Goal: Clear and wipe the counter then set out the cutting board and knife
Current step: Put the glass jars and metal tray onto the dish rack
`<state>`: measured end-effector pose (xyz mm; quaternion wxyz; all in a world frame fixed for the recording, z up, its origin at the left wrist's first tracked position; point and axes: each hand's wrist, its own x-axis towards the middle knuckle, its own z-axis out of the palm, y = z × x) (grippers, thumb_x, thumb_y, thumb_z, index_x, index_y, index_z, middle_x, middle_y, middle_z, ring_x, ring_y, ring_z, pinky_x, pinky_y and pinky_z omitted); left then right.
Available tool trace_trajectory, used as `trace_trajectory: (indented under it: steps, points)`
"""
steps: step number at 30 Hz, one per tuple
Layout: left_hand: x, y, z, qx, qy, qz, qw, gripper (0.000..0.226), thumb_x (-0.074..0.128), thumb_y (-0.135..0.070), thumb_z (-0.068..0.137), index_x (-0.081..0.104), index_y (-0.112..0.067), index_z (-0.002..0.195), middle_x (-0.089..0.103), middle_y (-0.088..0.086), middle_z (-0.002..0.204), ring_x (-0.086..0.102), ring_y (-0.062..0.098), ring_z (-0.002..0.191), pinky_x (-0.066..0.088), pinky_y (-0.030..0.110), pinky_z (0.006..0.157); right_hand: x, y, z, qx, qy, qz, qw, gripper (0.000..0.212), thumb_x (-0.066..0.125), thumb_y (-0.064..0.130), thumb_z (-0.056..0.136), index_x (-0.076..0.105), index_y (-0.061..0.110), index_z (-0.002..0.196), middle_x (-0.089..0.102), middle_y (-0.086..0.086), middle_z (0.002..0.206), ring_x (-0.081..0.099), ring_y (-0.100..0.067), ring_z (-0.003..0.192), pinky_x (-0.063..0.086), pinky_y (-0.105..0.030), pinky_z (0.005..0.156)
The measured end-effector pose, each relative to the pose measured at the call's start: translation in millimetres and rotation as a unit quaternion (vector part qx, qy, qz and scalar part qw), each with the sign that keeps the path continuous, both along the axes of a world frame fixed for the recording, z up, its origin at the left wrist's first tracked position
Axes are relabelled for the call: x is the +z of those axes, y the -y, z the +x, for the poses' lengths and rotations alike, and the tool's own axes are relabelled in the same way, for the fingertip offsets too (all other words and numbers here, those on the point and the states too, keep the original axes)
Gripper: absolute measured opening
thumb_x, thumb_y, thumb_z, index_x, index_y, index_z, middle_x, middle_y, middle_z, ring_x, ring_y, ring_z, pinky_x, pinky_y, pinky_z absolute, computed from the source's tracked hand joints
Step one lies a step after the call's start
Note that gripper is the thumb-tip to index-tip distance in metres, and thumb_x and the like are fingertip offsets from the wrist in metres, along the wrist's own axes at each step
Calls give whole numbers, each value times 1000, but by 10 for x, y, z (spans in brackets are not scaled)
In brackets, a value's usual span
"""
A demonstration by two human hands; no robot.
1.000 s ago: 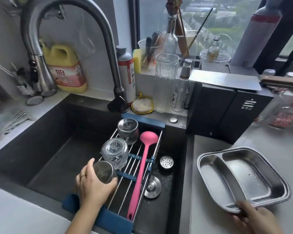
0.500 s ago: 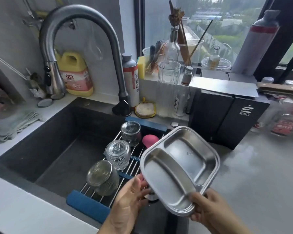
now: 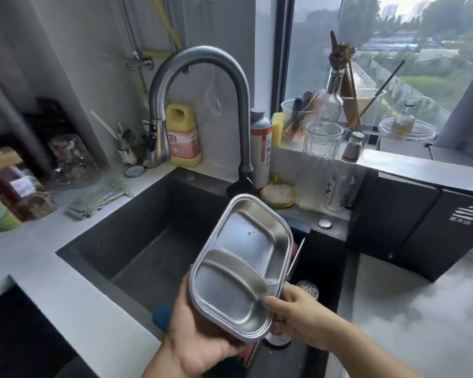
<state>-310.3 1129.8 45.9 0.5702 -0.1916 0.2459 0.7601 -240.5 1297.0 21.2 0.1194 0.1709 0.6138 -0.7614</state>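
Note:
A steel tray (image 3: 243, 266) with two compartments is held tilted above the dark sink (image 3: 148, 249), over the drying rack, which it mostly hides. My left hand (image 3: 200, 334) cups the tray's near left corner from beneath. My right hand (image 3: 298, 312) pinches its near right rim, thumb on the inside. A blue corner of the rack (image 3: 161, 315) shows by my left hand. The grey counter (image 3: 421, 323) lies to the right. No cutting board or knife is in view.
A tall curved tap (image 3: 202, 105) arches over the sink. Behind it stand a yellow detergent jug (image 3: 183, 135), a spray can (image 3: 261, 151), a scrub pad (image 3: 277, 195) and glass jars. A black appliance (image 3: 421, 219) sits back right. A folded cloth (image 3: 99, 197) lies on the left counter.
The tray came off the right counter and moved left over the sink rack, turning lengthwise. My left hand left the glass jar and took hold of the tray's underside.

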Motion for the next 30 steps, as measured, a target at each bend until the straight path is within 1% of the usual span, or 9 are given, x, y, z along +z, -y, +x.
trace_trajectory:
  steps: [3, 7, 10, 12, 15, 18, 21, 26, 30]
  points:
    - [-38, 3, -69, 50, -54, -59, 996, 77, 67, -56, 36, 71, 0, 89, 68, 26, 91, 55, 40, 92, 42, 45, 84, -67, 90, -131, -32, 19, 130, 991, 13, 59, 18, 89, 58, 5, 94, 56, -1, 61, 51, -7, 44, 38, -15, 40]
    - [-72, 63, -228, 153, -263, -127, 944, 78, 76, -51, 40, 64, -11, 106, 72, 12, 90, 61, 29, 89, 47, 44, 84, -132, 53, -130, -93, 31, 193, 976, 15, 64, 21, 84, 57, 8, 87, 65, -4, 74, 57, -8, 53, 43, -20, 50]
    - [-45, 101, -330, 192, -454, -251, 833, 71, 75, -50, 38, 61, -31, 105, 68, 8, 104, 64, 16, 85, 52, 28, 64, -195, -62, -50, -116, 49, 198, 972, 10, 63, 15, 83, 59, 7, 87, 64, -5, 72, 55, -7, 49, 42, -21, 49]
    - [-72, 95, -393, 187, -568, -372, 710, 62, 69, -55, 35, 59, -48, 95, 51, 9, 123, 54, 17, 102, 46, 26, 76, -226, -130, -6, -132, 61, 200, 969, 5, 61, 11, 84, 59, 6, 86, 64, -7, 73, 54, -3, 44, 42, -16, 43]
    - [-180, 18, -470, 150, -688, -494, 510, 71, 63, -62, 31, 61, -42, 99, 29, 14, 131, 39, 27, 112, 36, 31, 93, -265, -212, 42, -153, 64, 214, 963, 4, 61, 11, 84, 61, 7, 85, 66, -9, 79, 57, -4, 48, 47, -16, 47]
    - [-344, -87, -515, 79, -713, -549, 428, 77, 65, -62, 32, 64, -33, 103, 27, 18, 132, 37, 37, 112, 39, 46, 99, -274, -244, 73, -159, 60, 225, 959, 4, 60, 14, 85, 61, 11, 84, 69, -8, 82, 60, -8, 54, 50, -20, 56]
    - [-516, -158, -551, 44, -714, -567, 409, 75, 70, -57, 32, 65, -31, 103, 26, 20, 134, 31, 39, 116, 37, 52, 101, -279, -262, 96, -167, 59, 228, 957, 5, 59, 15, 86, 61, 11, 83, 68, -5, 78, 60, -7, 55, 49, -21, 59]
    - [-631, -233, -561, 47, -708, -553, 437, 78, 58, -65, 33, 65, -31, 103, 26, 21, 136, 33, 42, 117, 38, 53, 100, -317, -324, 140, -182, 66, 229, 954, 7, 56, 11, 87, 61, 9, 83, 68, 0, 68, 59, -6, 52, 53, -22, 60]
    - [-701, -280, -632, 22, -715, -521, 466, 75, 72, -58, 38, 60, -34, 109, 16, 17, 142, 26, 38, 125, 33, 51, 106, -335, -332, 126, -189, 72, 219, 955, 7, 55, 10, 87, 60, 8, 83, 69, 0, 65, 59, -5, 50, 50, -19, 55]
